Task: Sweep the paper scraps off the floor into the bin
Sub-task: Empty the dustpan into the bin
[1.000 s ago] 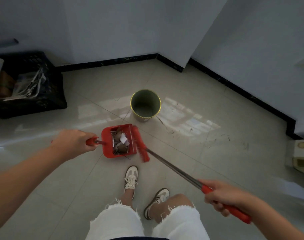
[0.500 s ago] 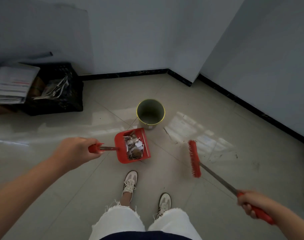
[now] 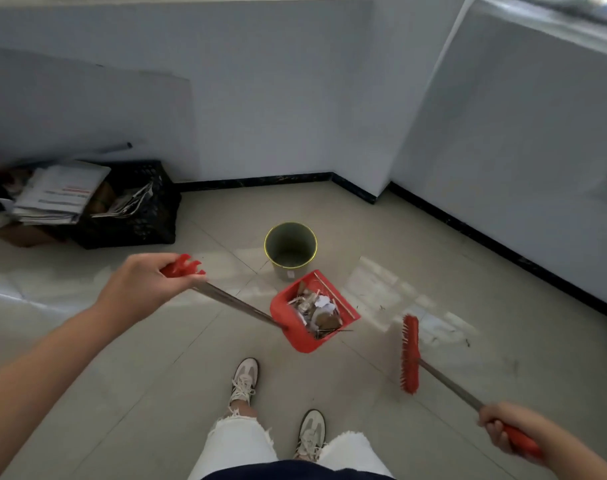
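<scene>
Head: dustpan (image 3: 296, 337) mouth rightward, handle leftward

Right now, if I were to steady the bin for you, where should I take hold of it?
Take the bin by its yellow rim on the far side, reaching in from the wall. It stands upright and open with no handle visible, so the rim is the edge to pinch; the loaded dustpan is held close at its near side.
</scene>
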Tool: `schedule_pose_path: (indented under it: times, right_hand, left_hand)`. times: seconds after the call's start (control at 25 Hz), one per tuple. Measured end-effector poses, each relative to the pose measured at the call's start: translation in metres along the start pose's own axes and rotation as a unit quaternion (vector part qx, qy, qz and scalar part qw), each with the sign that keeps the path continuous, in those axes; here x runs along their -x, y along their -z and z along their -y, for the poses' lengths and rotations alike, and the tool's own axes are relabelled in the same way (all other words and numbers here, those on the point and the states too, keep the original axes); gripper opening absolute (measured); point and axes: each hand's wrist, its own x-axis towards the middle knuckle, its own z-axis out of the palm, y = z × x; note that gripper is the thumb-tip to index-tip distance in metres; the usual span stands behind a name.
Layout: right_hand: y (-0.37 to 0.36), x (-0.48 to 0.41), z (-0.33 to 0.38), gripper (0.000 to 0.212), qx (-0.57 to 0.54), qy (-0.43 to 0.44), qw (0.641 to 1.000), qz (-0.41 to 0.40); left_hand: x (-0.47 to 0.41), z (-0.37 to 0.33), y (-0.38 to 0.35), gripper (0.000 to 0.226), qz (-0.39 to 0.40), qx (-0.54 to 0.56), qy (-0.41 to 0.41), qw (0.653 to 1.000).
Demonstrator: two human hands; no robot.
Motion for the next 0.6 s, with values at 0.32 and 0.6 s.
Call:
schedule_pose_path:
  times: [0.32, 0.6]
  right_hand:
    - [-0.016, -0.009, 0.016, 0.024, 0.037, 0.027, 0.999, 0.003]
    - [-0.033, -0.001, 0.038, 0.023, 0.101, 0.051, 0.994, 0.004]
  left_hand:
    - [0.041, 0.013, 0.006, 0.040, -0.136, 0.152, 0.244, 0.948]
    - [0.033, 0.018, -0.024, 0.036, -0.159, 0.347, 0.344, 0.858]
